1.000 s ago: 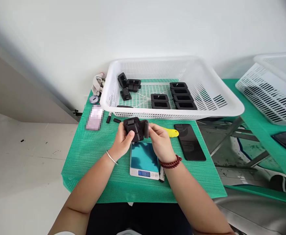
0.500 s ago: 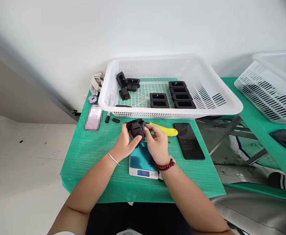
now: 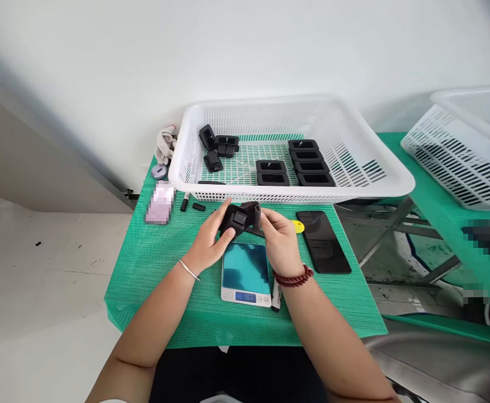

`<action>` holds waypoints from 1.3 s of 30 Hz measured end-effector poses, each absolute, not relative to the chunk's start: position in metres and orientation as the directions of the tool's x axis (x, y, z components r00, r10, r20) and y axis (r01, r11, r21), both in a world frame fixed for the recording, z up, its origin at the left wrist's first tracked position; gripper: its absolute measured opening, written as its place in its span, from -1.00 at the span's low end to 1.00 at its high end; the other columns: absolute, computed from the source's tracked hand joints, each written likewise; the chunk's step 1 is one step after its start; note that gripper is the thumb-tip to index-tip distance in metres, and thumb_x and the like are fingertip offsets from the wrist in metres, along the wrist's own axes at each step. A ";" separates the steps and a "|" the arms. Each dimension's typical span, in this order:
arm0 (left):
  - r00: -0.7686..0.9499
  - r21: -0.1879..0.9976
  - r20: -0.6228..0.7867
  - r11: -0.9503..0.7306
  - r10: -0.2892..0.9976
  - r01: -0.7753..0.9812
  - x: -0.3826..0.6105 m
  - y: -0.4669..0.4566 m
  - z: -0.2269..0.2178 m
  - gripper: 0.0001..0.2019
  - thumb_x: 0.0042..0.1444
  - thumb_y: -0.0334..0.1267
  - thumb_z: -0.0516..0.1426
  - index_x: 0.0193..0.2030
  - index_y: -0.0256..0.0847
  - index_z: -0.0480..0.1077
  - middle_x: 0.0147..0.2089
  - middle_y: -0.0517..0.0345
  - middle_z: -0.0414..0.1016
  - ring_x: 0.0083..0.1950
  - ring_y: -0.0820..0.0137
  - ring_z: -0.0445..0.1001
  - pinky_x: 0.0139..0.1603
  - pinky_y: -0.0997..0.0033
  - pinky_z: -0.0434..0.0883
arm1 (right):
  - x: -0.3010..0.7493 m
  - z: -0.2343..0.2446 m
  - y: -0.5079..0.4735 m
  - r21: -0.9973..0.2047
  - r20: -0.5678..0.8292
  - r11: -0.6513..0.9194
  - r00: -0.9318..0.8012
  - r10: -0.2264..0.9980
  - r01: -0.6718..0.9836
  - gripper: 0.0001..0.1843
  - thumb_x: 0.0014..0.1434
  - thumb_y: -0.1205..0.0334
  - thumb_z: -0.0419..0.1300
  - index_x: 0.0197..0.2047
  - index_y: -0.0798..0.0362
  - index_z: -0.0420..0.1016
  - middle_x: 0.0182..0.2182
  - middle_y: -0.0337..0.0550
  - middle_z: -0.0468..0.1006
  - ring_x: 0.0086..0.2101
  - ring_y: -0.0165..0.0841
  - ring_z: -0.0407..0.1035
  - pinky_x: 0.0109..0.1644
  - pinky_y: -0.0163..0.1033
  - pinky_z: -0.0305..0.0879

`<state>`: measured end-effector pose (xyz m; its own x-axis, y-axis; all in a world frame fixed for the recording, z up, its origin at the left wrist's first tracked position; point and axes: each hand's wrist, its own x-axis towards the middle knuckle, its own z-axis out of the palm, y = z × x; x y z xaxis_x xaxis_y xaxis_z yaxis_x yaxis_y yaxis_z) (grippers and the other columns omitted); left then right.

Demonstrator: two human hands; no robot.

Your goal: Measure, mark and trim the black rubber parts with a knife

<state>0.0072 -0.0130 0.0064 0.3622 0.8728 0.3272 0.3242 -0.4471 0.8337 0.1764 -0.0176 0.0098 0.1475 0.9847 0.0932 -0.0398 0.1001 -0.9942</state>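
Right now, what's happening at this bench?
A person holds a black plastic part between the left hand and right hand, just above a small digital scale on the green mat. Behind it, a white basket holds more black parts, some lined up in rows, some loose. A phone lies right of the scale; a yellow tool shows partly behind the right hand.

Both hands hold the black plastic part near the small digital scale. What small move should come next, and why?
Probably lower the black plastic part onto the small silver digital scale. The left hand and right hand hold it together just beyond the scale's bare teal platform, and the display seems to read zero.
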 end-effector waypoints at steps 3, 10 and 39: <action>0.349 0.797 0.342 -0.466 0.872 0.384 0.006 -0.014 0.008 -0.45 0.29 -0.03 -0.09 0.39 -0.05 0.00 0.16 -0.06 0.35 0.17 0.17 0.33 0.18 0.11 0.28 | 0.176 0.010 -0.018 -0.995 0.083 0.090 0.131 0.988 -0.046 -0.71 0.13 -0.05 0.20 -0.25 -0.04 0.59 -0.35 -0.18 0.58 -0.28 -0.31 0.42 -0.17 -0.14 0.40; 0.246 0.715 0.447 -0.509 0.860 0.480 0.004 -0.012 0.003 -0.49 0.23 0.00 0.00 0.26 -0.18 0.19 -0.04 -0.04 0.45 -0.07 0.25 0.42 -0.06 0.23 0.38 | 0.179 0.011 -0.017 -0.998 0.061 0.061 0.014 0.998 -0.009 -0.76 0.07 0.01 0.26 -0.31 0.00 0.58 -0.38 -0.20 0.56 -0.38 -0.37 0.38 -0.23 -0.17 0.36; 0.059 0.775 0.457 -0.430 0.887 0.463 0.003 -0.015 0.007 -0.74 0.26 -0.18 -0.02 -0.35 -0.23 0.39 -0.45 0.17 0.46 -0.44 0.47 0.41 -0.41 0.48 0.30 | 0.181 0.008 -0.015 -0.933 0.188 0.248 -0.235 0.954 0.260 -0.84 0.10 0.25 0.16 -0.22 0.03 0.48 -0.35 -0.19 0.57 -0.33 -0.36 0.45 -0.21 -0.22 0.40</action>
<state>0.0034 -0.0148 0.0067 0.0590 0.8874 0.4572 0.4633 -0.4300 0.7749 0.1814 -0.0147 0.0077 -0.2345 0.9537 0.1885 0.2598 0.2483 -0.9332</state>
